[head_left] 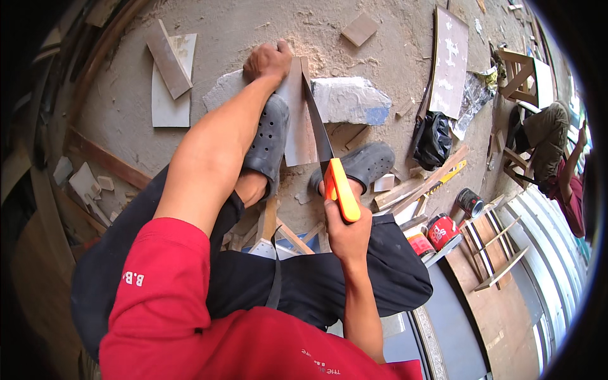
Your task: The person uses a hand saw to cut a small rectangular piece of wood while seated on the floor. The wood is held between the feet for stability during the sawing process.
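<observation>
My right hand is wrapped round the orange and yellow handle of a handsaw. Its dark blade points away from me and lies along the right edge of a narrow wooden board. At the board's far left end my left hand is closed, fingers curled down over it; their tips are hidden. Under the board is a pale, rough block, its right part showing beyond the blade. My left foot, in a dark clog, presses against the board's left side. The other clog is right of the saw.
Wood offcuts lie at the far left, and a small square piece farther off. To the right are a long panel, a black plastic bag, a yellow level and paint cans. Another person sits at far right.
</observation>
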Demonstrator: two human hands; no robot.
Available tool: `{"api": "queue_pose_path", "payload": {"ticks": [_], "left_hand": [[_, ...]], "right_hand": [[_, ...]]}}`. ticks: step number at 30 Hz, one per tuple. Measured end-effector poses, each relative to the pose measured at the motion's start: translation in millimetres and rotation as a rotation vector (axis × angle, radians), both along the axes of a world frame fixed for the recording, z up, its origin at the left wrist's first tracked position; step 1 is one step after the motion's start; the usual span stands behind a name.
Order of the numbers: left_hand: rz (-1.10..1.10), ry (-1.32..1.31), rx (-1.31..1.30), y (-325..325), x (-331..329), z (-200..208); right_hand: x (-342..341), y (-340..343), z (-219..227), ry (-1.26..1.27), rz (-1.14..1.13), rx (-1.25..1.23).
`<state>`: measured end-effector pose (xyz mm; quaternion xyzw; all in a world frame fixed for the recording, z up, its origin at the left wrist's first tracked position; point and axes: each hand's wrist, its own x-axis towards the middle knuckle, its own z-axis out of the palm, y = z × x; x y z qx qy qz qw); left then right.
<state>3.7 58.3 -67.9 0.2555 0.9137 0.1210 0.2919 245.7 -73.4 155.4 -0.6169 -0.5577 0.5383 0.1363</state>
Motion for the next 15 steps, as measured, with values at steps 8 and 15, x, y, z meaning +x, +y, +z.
{"api": "queue_pose_path", "payload": {"ticks": [8,15], "left_hand": [[-0.069,0.13,0.078,0.0,-8.3,-7.2],[-0.153,0.025,0.049,1.0,-6.3,-1.9]], "right_hand": [[-6.6,-22.1,-8.9,0.055,0.039,0.078],[-34.0,-34.0,-14.2,0.11,-0.133,0.047]]}}
